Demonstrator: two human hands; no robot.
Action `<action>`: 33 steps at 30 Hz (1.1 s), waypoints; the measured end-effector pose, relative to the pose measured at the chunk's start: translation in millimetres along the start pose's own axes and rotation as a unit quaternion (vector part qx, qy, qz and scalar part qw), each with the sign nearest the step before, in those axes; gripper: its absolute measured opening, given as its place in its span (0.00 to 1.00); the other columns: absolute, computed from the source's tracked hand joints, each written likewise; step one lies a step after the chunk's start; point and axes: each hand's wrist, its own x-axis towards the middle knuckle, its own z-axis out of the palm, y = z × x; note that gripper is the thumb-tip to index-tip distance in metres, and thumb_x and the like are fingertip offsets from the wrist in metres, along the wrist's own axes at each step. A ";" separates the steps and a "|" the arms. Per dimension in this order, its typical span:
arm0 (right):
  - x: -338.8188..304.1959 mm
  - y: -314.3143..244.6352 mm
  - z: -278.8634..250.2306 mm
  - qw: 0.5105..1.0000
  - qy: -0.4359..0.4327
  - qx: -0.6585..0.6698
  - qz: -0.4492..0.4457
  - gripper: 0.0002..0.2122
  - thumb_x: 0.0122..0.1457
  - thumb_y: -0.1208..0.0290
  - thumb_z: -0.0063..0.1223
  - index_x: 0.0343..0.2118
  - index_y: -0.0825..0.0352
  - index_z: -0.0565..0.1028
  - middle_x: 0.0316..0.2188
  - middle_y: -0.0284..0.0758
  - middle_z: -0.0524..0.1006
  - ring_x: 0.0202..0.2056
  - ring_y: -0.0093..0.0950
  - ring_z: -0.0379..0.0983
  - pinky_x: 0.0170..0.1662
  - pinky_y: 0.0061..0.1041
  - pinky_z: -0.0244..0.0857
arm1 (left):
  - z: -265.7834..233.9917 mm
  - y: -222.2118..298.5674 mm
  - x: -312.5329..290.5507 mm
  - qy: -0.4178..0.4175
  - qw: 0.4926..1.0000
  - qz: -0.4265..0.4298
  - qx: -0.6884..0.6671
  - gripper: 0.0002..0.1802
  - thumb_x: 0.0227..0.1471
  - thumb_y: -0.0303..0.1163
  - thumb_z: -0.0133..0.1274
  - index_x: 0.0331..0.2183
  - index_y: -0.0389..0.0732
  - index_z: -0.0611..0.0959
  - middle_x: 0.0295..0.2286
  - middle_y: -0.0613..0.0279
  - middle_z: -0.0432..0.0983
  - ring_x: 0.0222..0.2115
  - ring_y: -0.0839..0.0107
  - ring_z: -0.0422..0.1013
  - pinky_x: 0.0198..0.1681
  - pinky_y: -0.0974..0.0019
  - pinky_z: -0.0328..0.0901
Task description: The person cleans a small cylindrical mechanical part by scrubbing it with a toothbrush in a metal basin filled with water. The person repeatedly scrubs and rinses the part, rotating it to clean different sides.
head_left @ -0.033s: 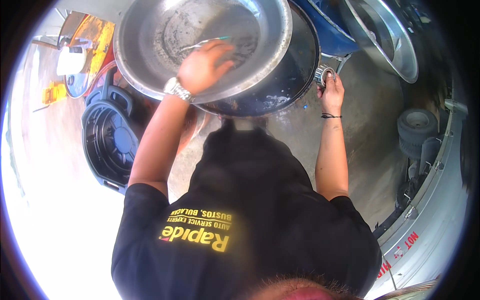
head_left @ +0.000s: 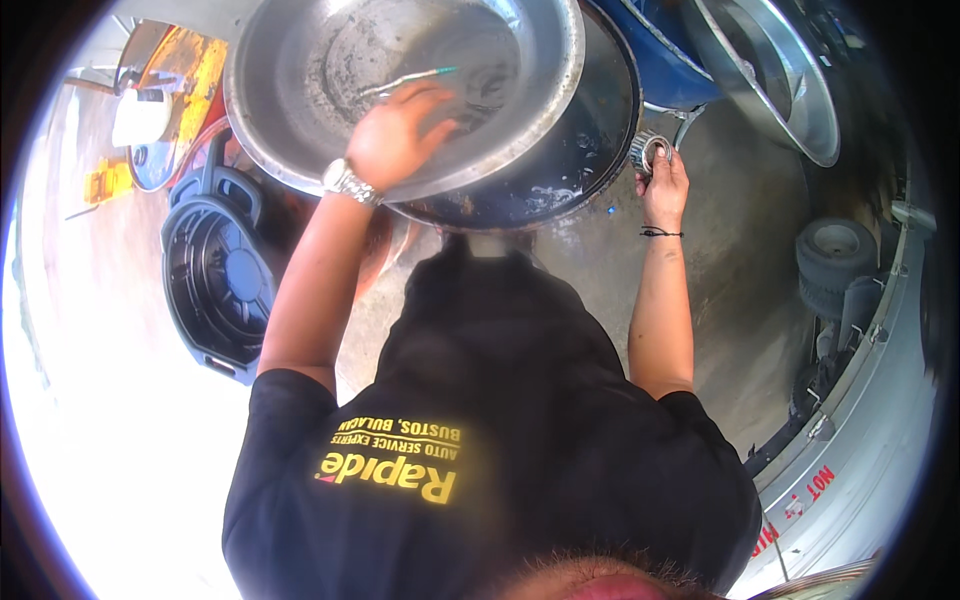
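My left hand (head_left: 400, 140) reaches over a wide grey metal basin (head_left: 270, 140), palm down with its fingers apart and nothing in it. Just beyond the fingers lies a thin stick-like tool (head_left: 408, 81) with a teal end, perhaps a small brush. Off to the right, my right hand (head_left: 662, 190) is closed on a roller bearing (head_left: 648, 150), a metal ring with rollers round its side. The thumb presses on the ring's face. This hand is held outside the rim of a dark drum (head_left: 560, 200) on which the basin rests.
A black drain pan (head_left: 215, 280) stands at the left, near a yellow object (head_left: 185, 80). Beyond the drum are a blue drum (head_left: 655, 60) and another metal basin (head_left: 800, 110), tilted. At the right are a tyre (head_left: 835, 255) and a silver vehicle body (head_left: 870, 430).
My left hand has shifted slightly to the left over the basin. The right hand and the bearing stay almost where they were.
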 end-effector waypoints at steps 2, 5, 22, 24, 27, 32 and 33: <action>-1.1 21.6 -7.5 0.992 -0.027 0.124 0.014 0.16 0.73 0.64 0.45 0.58 0.66 0.72 0.30 0.29 0.78 0.19 0.19 0.68 0.18 0.18 0.60 | 5.2 -4.2 -16.8 0.017 0.999 -0.043 0.016 0.20 0.56 0.43 0.61 0.49 0.47 0.83 0.51 0.59 0.77 0.43 0.53 0.79 0.47 0.53 0.74; 6.5 40.6 -12.9 0.998 -0.042 0.034 0.038 0.16 0.73 0.63 0.45 0.61 0.59 0.72 0.32 0.26 0.77 0.22 0.16 0.67 0.21 0.16 0.61 | 11.6 -4.0 -34.0 0.056 0.992 -0.101 0.050 0.19 0.55 0.42 0.62 0.47 0.46 0.84 0.50 0.60 0.78 0.43 0.53 0.79 0.46 0.54 0.74; 83.1 67.4 -53.5 0.979 -0.168 0.109 0.030 0.16 0.73 0.62 0.46 0.60 0.58 0.72 0.35 0.26 0.78 0.24 0.16 0.67 0.23 0.17 0.60 | 38.4 15.8 -39.9 0.138 0.963 -0.166 0.162 0.18 0.58 0.45 0.60 0.46 0.47 0.86 0.49 0.60 0.80 0.45 0.52 0.78 0.47 0.54 0.74; 78.6 59.1 -48.6 0.982 -0.147 0.118 0.024 0.16 0.73 0.62 0.46 0.60 0.59 0.72 0.35 0.26 0.77 0.25 0.16 0.67 0.24 0.18 0.61 | 40.0 14.9 -40.8 0.136 0.963 -0.160 0.169 0.18 0.58 0.46 0.60 0.47 0.48 0.86 0.49 0.60 0.80 0.45 0.53 0.78 0.47 0.54 0.74; 94.5 64.9 -43.2 0.985 -0.128 -0.111 -0.032 0.17 0.73 0.61 0.46 0.61 0.60 0.70 0.34 0.29 0.77 0.23 0.18 0.68 0.22 0.18 0.60 | 38.9 15.1 -38.4 0.132 0.964 -0.164 0.165 0.19 0.58 0.47 0.59 0.47 0.49 0.86 0.49 0.60 0.80 0.46 0.53 0.78 0.48 0.53 0.74; 99.0 74.1 -38.8 0.986 -0.081 -0.147 -0.009 0.14 0.74 0.60 0.43 0.51 0.64 0.73 0.29 0.29 0.75 0.22 0.19 0.67 0.21 0.19 0.59 | 38.5 14.8 -38.8 0.130 0.960 -0.171 0.181 0.19 0.59 0.48 0.58 0.47 0.49 0.86 0.50 0.61 0.79 0.46 0.53 0.78 0.48 0.53 0.73; 102.0 77.0 -44.1 0.993 -0.103 -0.064 0.004 0.14 0.74 0.60 0.44 0.51 0.64 0.73 0.29 0.29 0.75 0.22 0.18 0.67 0.22 0.19 0.60 | 38.3 15.9 -38.6 0.126 0.960 -0.174 0.179 0.19 0.59 0.48 0.58 0.47 0.49 0.86 0.50 0.61 0.79 0.46 0.53 0.78 0.49 0.53 0.73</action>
